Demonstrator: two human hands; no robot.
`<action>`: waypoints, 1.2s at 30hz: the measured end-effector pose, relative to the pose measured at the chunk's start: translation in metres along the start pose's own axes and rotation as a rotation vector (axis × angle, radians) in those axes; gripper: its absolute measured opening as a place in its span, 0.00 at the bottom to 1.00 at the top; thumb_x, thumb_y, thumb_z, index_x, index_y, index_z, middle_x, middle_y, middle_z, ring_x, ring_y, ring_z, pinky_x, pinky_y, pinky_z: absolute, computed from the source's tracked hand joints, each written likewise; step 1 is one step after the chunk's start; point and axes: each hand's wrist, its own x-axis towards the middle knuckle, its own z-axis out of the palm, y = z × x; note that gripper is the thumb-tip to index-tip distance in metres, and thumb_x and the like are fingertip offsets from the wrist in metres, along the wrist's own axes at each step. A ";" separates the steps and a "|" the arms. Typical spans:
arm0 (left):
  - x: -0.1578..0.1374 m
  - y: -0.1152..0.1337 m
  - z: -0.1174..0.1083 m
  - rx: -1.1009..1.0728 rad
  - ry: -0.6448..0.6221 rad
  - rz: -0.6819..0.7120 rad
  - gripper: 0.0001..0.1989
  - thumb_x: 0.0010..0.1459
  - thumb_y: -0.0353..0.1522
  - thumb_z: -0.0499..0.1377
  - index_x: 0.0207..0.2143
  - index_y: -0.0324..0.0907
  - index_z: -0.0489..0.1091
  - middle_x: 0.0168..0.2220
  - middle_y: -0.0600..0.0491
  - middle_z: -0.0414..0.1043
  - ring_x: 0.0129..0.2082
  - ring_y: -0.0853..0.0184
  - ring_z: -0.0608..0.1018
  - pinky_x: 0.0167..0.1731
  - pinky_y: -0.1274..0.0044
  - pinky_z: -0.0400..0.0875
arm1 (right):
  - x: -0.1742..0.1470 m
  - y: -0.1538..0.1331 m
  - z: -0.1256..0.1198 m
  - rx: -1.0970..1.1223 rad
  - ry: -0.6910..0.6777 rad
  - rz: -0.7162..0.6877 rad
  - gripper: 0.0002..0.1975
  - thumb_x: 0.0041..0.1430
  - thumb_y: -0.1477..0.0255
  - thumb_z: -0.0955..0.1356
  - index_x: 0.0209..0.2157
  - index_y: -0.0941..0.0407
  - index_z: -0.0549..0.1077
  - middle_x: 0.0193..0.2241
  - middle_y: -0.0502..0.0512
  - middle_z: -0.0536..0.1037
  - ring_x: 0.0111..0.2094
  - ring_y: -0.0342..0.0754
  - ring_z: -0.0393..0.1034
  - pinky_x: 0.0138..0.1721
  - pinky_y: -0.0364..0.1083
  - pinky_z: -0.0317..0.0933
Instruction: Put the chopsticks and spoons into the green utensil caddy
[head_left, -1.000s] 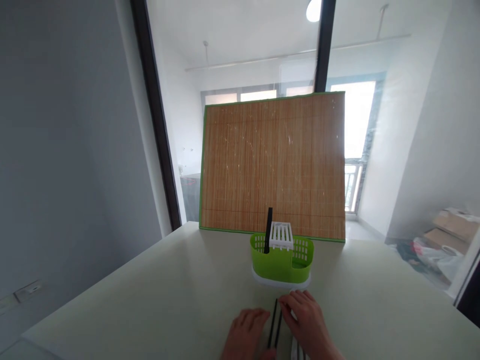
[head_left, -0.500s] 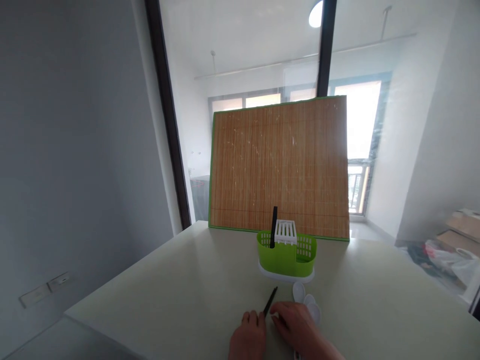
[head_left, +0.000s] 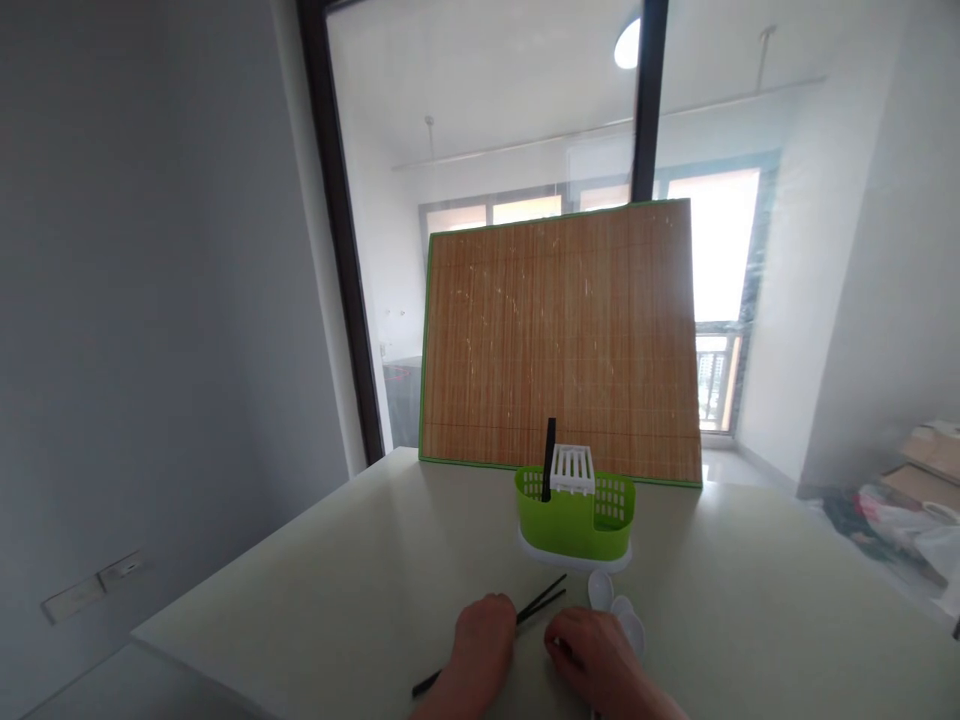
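Blk chopsticks (head_left: 527,612) in L fingers (head_left: 502,604), ends out both sides

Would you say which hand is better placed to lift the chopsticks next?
Probably the left hand: it covers the chopsticks midway, while the right hand sits apart from them, by the spoons.

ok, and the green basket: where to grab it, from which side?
Probably by both rounded ends of the basket, squeezing from left and right: the walls curve up full height there, while the front is cut low at right and the rack sits over the middle.
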 end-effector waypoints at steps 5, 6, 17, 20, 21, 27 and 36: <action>0.004 -0.013 -0.012 -0.137 0.084 0.045 0.15 0.52 0.21 0.46 0.34 0.36 0.71 0.34 0.45 0.73 0.38 0.60 0.75 0.38 0.73 0.67 | 0.000 -0.001 0.003 0.076 0.002 0.027 0.08 0.52 0.75 0.64 0.32 0.50 0.72 0.27 0.47 0.75 0.32 0.45 0.69 0.31 0.41 0.52; 0.004 -0.014 -0.019 -0.215 0.124 0.077 0.13 0.52 0.23 0.48 0.33 0.37 0.71 0.33 0.46 0.73 0.36 0.61 0.75 0.37 0.74 0.66 | 0.001 -0.002 0.003 0.115 0.006 0.046 0.09 0.51 0.74 0.65 0.34 0.50 0.73 0.27 0.47 0.75 0.31 0.45 0.69 0.32 0.41 0.53; 0.003 0.005 -0.052 -1.177 0.234 0.435 0.07 0.54 0.30 0.54 0.35 0.40 0.70 0.31 0.54 0.69 0.28 0.72 0.72 0.26 0.83 0.68 | 0.019 -0.010 -0.011 0.392 0.076 0.107 0.03 0.53 0.75 0.65 0.26 0.56 0.68 0.20 0.45 0.69 0.21 0.39 0.60 0.23 0.39 0.48; 0.005 0.003 -0.046 -1.172 0.250 0.450 0.06 0.54 0.30 0.55 0.34 0.40 0.71 0.31 0.54 0.69 0.29 0.72 0.73 0.26 0.83 0.68 | 0.021 -0.005 -0.011 0.343 0.067 0.090 0.06 0.57 0.73 0.63 0.26 0.56 0.67 0.23 0.47 0.70 0.24 0.41 0.61 0.26 0.39 0.50; 0.005 0.002 -0.045 -1.180 0.247 0.447 0.06 0.54 0.30 0.55 0.34 0.41 0.71 0.31 0.54 0.70 0.29 0.72 0.73 0.26 0.84 0.68 | 0.020 -0.004 -0.009 0.314 0.053 0.088 0.06 0.57 0.73 0.63 0.26 0.56 0.67 0.24 0.48 0.70 0.25 0.41 0.62 0.27 0.40 0.51; 0.009 -0.001 -0.049 -1.273 0.223 0.404 0.07 0.53 0.31 0.58 0.34 0.39 0.72 0.30 0.54 0.70 0.25 0.73 0.72 0.23 0.83 0.68 | 0.016 0.001 0.005 0.244 -0.024 0.091 0.04 0.52 0.77 0.65 0.25 0.56 0.67 0.25 0.49 0.72 0.28 0.43 0.65 0.28 0.40 0.51; 0.005 -0.003 -0.062 -1.135 0.226 0.404 0.09 0.52 0.36 0.59 0.34 0.41 0.75 0.31 0.52 0.73 0.30 0.69 0.74 0.27 0.82 0.70 | 0.011 -0.003 0.003 0.235 -0.060 0.102 0.03 0.55 0.76 0.64 0.29 0.56 0.68 0.27 0.49 0.71 0.29 0.44 0.66 0.30 0.40 0.53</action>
